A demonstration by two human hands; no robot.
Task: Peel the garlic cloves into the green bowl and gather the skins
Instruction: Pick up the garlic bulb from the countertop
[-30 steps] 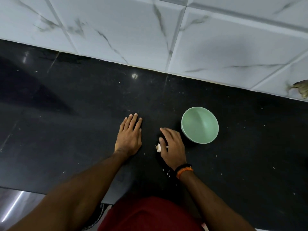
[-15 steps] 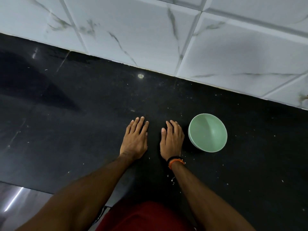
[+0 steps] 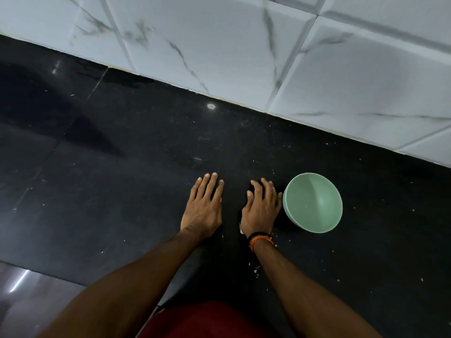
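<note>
Resting palm-down on the black counter (image 3: 122,191): left hand (image 3: 203,208) flat with fingers straight, right hand (image 3: 262,211) loosely spread just beside one green bowl (image 3: 313,202), neither gripping anything. Papery skin flecks (image 3: 255,269), too many to count, near the right wrist; likely light, brittle, best swept. No cloves visible.

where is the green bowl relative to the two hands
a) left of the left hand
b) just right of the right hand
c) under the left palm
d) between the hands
b: the green bowl stands on the black counter just beyond the right hand, on the side away from the left hand, which lies flat farther left.
</note>
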